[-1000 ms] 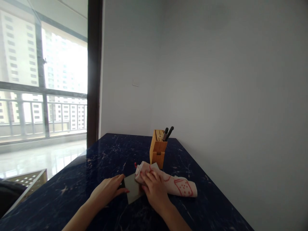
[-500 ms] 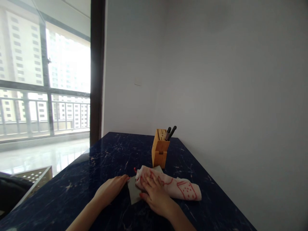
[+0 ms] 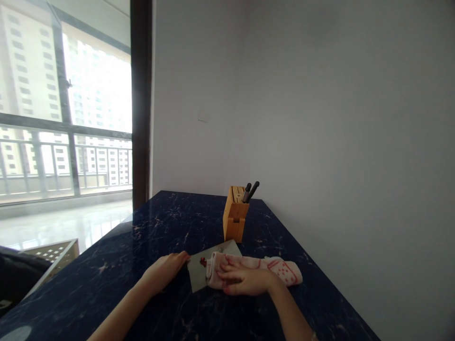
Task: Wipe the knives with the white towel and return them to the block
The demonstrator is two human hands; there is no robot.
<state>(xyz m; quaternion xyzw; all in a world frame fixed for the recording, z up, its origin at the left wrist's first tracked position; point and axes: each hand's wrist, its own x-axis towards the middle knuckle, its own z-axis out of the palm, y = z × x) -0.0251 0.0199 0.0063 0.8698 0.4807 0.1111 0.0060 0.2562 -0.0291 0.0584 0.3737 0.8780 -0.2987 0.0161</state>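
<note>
A thin, flat grey board (image 3: 196,273) lies on the dark blue marbled table. At its left edge rests my left hand (image 3: 167,269), fingers together and closed at the corner; the thumb is hard to see. My right hand (image 3: 247,280) lies over a folded pinkish-white towel (image 3: 288,272) with red line drawings, its fingers bent down onto the cloth. Part of the board is covered by the towel. A small dark red thing (image 3: 203,261), too small to name, shows on the board beside the towel's left end.
Just behind the board stands a wooden knife block (image 3: 234,222) with two dark-handled knives (image 3: 251,191) in its slots. The table (image 3: 170,222) runs along a grey wall on the right. A perforated light-coloured frame (image 3: 53,255) with something black stands at the left.
My right hand has slid right and turned, with the towel moving slightly right. More of the board's upper part and the dark red thing now show. My left hand stays at the board's edge.
</note>
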